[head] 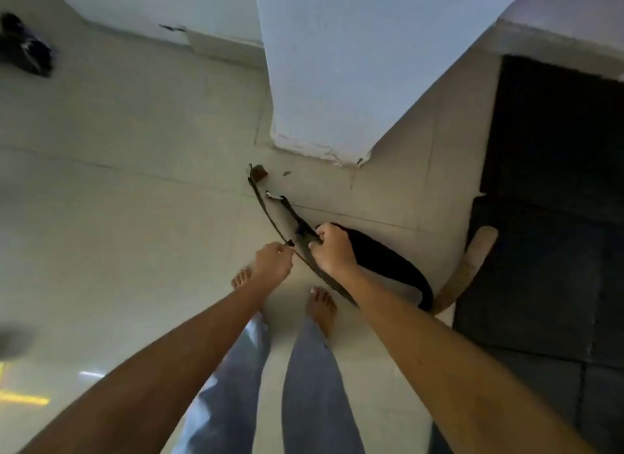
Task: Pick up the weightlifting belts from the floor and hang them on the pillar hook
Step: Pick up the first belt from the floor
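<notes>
Two dark weightlifting belts are lifted off the tiled floor in front of the white pillar [324,82]. My right hand [332,249] is closed around the belts near their middle. The wide black belt [388,264] curves down to the right behind my right wrist. A thinner brown belt [270,210] runs up-left and ends in a metal buckle [251,173]; a second buckle [273,196] lies beside it. My left hand [271,262] pinches the edge of the brown belt just left of my right hand. No hook is visible on the pillar.
Dark rubber floor mats [540,251] cover the floor on the right, with a tan belt [469,271] lying along their edge. A black object [27,46] sits at the far left. My bare feet [320,305] stand on pale tiles below the belts.
</notes>
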A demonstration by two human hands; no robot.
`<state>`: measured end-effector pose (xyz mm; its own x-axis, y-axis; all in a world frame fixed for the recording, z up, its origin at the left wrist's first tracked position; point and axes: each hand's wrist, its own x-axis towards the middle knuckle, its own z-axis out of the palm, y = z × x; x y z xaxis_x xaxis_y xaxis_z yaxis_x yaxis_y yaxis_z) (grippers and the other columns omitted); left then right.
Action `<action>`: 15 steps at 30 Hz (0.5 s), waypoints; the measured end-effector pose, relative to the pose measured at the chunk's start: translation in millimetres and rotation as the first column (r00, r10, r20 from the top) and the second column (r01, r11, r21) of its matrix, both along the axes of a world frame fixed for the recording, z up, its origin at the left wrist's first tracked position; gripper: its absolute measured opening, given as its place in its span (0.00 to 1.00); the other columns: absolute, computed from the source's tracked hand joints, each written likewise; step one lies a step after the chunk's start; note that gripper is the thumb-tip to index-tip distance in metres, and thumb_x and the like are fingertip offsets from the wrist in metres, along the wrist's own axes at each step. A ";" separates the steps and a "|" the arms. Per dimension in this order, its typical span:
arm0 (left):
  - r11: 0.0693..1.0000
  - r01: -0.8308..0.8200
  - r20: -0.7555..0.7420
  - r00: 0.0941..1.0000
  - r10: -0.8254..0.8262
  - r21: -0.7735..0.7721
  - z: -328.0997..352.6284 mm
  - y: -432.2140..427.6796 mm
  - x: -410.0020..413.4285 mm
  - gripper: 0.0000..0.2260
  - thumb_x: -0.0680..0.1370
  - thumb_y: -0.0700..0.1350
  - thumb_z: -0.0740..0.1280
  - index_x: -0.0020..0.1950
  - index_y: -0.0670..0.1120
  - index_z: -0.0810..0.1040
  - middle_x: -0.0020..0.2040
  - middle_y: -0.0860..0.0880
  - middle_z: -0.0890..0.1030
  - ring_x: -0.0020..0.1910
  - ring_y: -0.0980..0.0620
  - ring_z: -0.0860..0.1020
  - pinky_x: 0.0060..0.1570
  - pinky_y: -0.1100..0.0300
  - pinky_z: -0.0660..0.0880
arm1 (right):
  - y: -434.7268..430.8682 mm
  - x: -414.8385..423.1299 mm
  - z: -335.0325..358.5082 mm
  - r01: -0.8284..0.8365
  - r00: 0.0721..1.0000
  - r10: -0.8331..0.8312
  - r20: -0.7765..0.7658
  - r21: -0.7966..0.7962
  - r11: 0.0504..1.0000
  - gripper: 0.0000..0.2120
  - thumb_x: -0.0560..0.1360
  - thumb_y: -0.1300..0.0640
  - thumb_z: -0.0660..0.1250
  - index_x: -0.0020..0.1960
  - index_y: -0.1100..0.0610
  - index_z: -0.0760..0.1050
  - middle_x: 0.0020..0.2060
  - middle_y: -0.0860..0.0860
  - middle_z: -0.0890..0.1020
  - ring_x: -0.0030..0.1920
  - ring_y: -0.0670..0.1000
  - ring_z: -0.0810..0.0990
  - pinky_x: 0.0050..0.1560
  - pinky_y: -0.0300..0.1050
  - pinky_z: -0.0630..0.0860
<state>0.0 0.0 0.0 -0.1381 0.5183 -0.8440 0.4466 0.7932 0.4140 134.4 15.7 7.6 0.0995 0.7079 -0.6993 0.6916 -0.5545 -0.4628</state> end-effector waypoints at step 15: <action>0.920 -0.323 0.133 0.925 0.357 -0.222 -152.8 -0.6 -13.8 0.15 0.78 0.55 0.64 0.46 0.42 0.76 0.47 0.41 0.80 0.41 0.45 0.80 0.50 0.48 0.81 | 16.1 -4.0 -185.1 0.019 0.999 -0.014 0.043 -0.115 0.993 0.15 0.77 0.56 0.65 0.61 0.61 0.75 0.57 0.61 0.81 0.57 0.61 0.79 0.54 0.50 0.74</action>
<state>-13.8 -0.6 -152.8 -0.1246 0.2906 -0.9487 0.0734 0.9562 0.2833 130.4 31.8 -177.5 0.1418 0.6206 -0.7712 0.6992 -0.6143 -0.3658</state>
